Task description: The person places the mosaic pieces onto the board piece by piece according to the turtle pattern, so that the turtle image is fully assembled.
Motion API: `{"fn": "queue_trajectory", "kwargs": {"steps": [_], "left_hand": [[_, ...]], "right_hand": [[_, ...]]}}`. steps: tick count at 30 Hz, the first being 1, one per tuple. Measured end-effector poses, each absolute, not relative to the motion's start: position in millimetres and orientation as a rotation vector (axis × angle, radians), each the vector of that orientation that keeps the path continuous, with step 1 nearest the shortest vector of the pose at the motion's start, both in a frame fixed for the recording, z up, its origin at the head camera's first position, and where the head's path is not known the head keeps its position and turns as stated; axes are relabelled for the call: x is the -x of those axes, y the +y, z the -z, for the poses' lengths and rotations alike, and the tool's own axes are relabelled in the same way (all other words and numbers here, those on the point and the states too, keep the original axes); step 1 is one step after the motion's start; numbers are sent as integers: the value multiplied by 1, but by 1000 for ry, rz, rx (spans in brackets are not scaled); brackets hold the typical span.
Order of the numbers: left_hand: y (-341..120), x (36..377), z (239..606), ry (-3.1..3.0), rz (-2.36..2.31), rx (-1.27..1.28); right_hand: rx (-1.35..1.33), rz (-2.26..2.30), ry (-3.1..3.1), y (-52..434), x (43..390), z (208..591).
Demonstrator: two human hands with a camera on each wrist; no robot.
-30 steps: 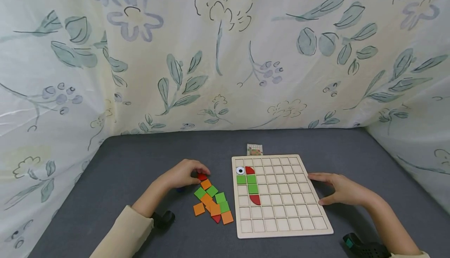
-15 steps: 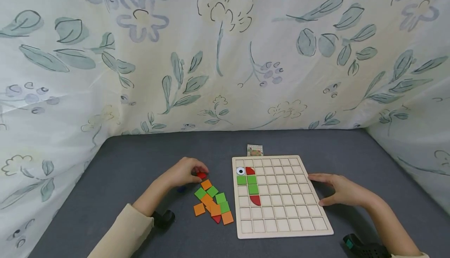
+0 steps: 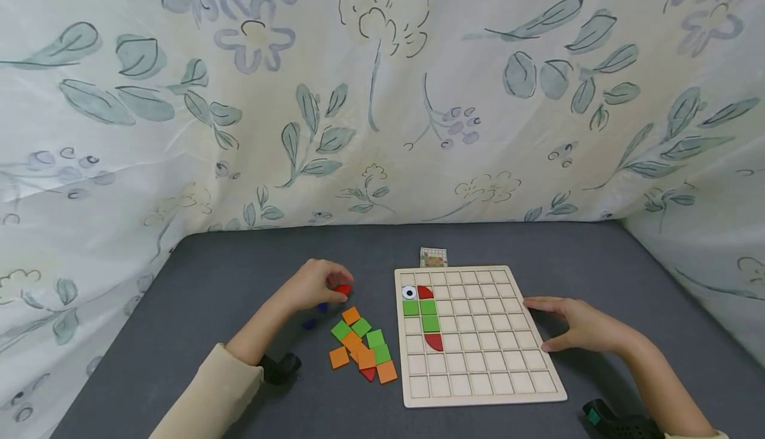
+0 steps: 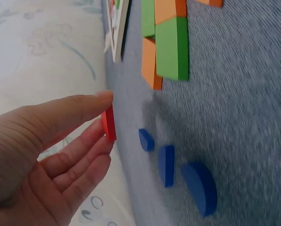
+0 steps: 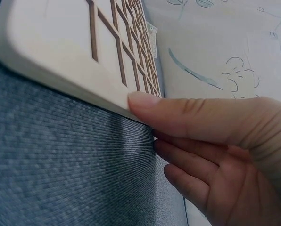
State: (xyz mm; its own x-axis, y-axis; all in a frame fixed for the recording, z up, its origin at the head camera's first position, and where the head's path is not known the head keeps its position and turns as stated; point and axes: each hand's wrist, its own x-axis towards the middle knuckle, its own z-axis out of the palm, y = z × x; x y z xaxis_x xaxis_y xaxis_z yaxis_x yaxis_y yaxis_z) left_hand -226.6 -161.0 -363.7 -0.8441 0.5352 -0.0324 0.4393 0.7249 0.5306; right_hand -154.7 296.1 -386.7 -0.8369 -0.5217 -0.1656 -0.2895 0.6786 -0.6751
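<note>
Since a second ago: left hand (image 3: pixel 317 284) has lifted the red piece (image 3: pixel 343 289) off the top of the loose pile and drawn it slightly back and up; three blue pieces (image 4: pixel 168 162) that it covered now show on the table (image 3: pixel 239 266).
Left grip: narrow, thumb above and fingers below pinching the red piece (image 4: pixel 109 123) by its thin edges, so its flat faces stay free, which looks suited to laying it flat.
Red piece, place: in the air just above the table, beside the blue pieces and left of the board (image 3: pixel 520 389), touching neither.
Right hand: right hand (image 3: pixel 582 325) rests with straight fingers and thumb against the board's right edge (image 5: pixel 60 61), holding nothing; likely it steadies the board against sliding.
Board: cells at upper left hold an eye tile, two red half-rounds and three green squares; the remaining cells lie bare.
Pile: orange and green squares (image 3: pixel 361 345) lie overlapping between left hand and board, close to the board's left rim.
Room: bare table lies behind the pile and board up to the flowered cloth (image 3: pixel 382 93); a small card (image 3: pixel 433 257) sits just past the board's far edge.
</note>
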Motion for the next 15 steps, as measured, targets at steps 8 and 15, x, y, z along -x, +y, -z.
{"fn": "queue_trajectory", "kwargs": {"steps": [8, 15], "left_hand": [[-141, 223, 367, 2736, -816, -782], [-108, 224, 364, 2736, -835, -776]], "right_hand": [[627, 941, 2549, 294, 155, 387], [612, 930, 2554, 295, 154, 386]]}}
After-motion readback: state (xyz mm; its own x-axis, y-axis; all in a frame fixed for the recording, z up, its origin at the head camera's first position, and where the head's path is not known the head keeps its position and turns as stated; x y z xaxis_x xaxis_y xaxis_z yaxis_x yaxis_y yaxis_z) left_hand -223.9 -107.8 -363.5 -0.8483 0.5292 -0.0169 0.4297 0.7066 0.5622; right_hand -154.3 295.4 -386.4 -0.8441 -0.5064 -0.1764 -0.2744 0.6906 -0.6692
